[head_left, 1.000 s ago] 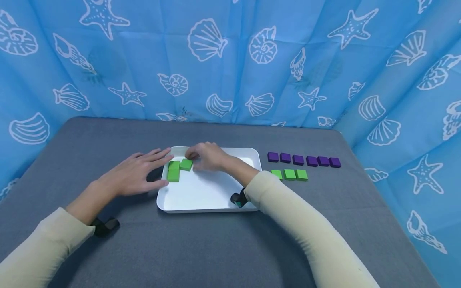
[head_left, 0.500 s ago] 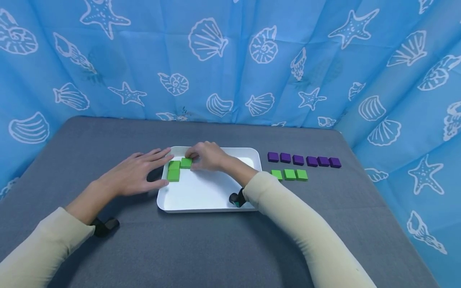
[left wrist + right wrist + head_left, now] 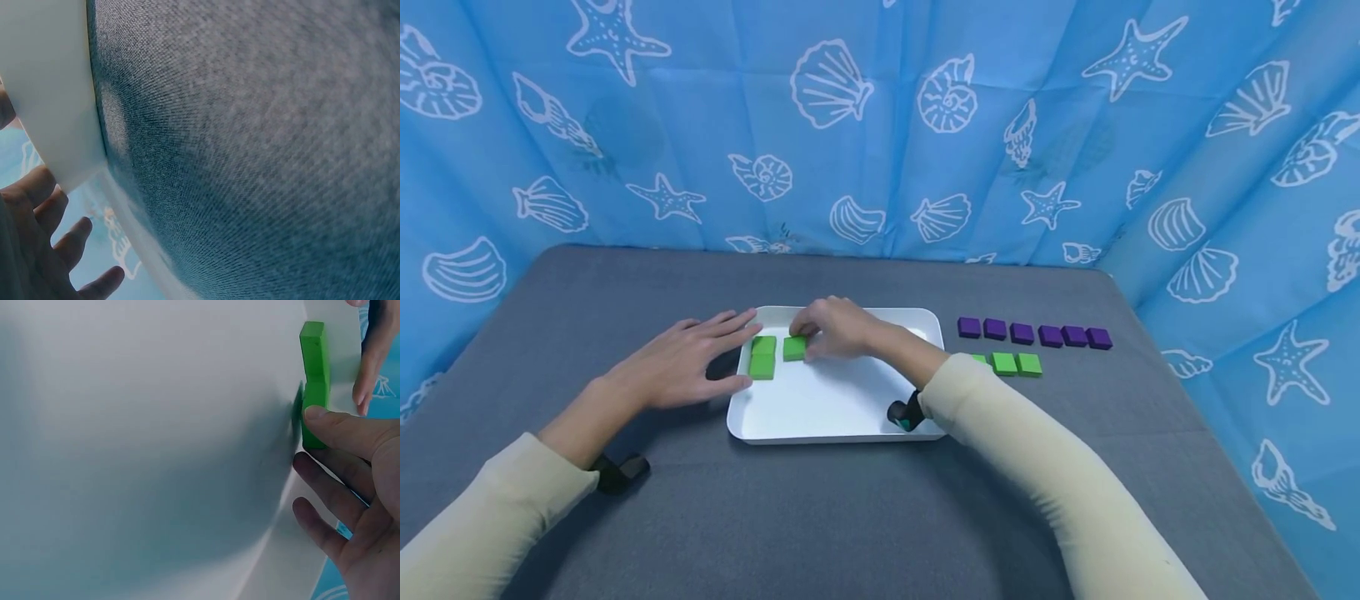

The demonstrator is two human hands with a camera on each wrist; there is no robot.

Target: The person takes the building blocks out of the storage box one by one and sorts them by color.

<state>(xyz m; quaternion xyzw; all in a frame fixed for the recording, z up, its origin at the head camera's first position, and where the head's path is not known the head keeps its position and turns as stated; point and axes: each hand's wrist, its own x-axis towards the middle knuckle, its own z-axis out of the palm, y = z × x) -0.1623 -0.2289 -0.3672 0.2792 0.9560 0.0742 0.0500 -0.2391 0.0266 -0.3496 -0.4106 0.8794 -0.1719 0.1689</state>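
A white tray (image 3: 842,417) lies on the table with two green blocks (image 3: 762,367) touching each other along its left side. Farther right inside it, my right hand (image 3: 838,327) pinches a third green block (image 3: 794,349) between thumb and fingers. The right wrist view shows the thumb on the face of that held block (image 3: 315,403); another green block (image 3: 314,353) shows beyond it. My left hand (image 3: 681,362) is at the tray's left rim with fingers straight and spread. In the left wrist view, the left fingers (image 3: 72,244) are beside the tray wall (image 3: 53,81).
Right of the tray is a row of several purple blocks (image 3: 1022,333). In front of them sit three green blocks (image 3: 1003,364), one partly hidden by the right sleeve. A grey cloth (image 3: 820,517) covers the table. Behind hangs a blue curtain (image 3: 880,142) printed with shells.
The pinched green block was beside the other two half a second ago. My right hand has since shifted it slightly right and nearer, leaving a gap. The left hand stays put.
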